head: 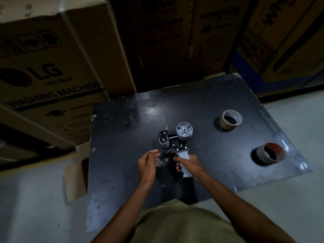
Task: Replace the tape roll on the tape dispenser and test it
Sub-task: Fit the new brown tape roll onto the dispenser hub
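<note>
A grey and black tape dispenser (177,142) lies on the dark table (206,106) with its round grey spool hub (184,131) bare of any roll. My right hand (187,163) grips the dispenser's grey handle. Just to the left of the dispenser, my left hand (148,161) hovers with relaxed fingers, holding nothing. A beige tape roll (230,119) sits toward the table's far right. A roll with a reddish-brown inside (270,154) stands near the right edge.
Large cardboard appliance boxes (52,67) are stacked behind and to the left of the table. More boxes (289,41) stand at the back right. A small cardboard piece (75,172) leans by the table's left side. A pale floor (306,199) surrounds the table.
</note>
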The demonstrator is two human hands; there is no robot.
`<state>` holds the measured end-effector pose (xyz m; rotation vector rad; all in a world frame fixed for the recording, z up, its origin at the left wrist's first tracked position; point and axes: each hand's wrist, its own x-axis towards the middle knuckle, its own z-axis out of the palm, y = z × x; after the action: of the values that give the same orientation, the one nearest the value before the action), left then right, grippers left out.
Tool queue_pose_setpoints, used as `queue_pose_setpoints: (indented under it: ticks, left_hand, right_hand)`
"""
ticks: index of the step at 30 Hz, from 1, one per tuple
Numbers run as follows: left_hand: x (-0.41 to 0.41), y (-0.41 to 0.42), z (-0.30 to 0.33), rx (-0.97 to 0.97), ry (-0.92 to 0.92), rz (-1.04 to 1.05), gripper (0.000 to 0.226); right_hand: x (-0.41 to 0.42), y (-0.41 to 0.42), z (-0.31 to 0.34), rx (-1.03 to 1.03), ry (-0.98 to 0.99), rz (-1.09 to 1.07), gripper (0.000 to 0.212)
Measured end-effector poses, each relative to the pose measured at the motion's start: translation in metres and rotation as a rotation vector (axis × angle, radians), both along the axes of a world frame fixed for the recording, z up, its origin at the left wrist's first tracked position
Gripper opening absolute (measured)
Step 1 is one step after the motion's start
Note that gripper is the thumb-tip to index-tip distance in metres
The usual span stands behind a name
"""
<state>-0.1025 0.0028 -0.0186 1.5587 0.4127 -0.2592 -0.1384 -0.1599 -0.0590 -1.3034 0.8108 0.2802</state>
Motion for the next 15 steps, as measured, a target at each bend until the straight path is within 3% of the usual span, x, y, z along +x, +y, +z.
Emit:
queue_pose_setpoints:
  ticks: [3,5,7,9,11,15]
  left_hand:
    - [0.0,-0.005,0.004,-0.016,-0.014,-0.025,0.027]
    - [0.0,-0.007,0.006,-0.042,-0.019,-0.024,0.027]
    - [-0.001,-0.008,0.008,-0.062,-0.022,-0.018,0.027]
    - [-0.002,-0.009,0.011,-0.082,-0.03,-0.017,0.027]
    - [-0.002,-0.011,0.014,-0.091,-0.043,-0.026,0.028]
    - [-0.002,-0.019,0.021,-0.071,-0.067,-0.057,0.029]
  right_hand:
    - [0.0,-0.009,0.007,0.027,0.008,0.007,0.031]
    - [0.0,-0.025,0.01,-0.225,0.043,0.085,0.055]
    - [-0.001,-0.05,0.011,-0.443,0.037,0.026,0.072]
    - [0.002,-0.082,0.011,-0.688,-0.024,-0.075,0.063]
    - [0.01,-0.118,0.015,-1.027,-0.095,-0.079,0.038]
    - [0.034,-0.175,0.029,-1.371,0.149,0.186,0.059]
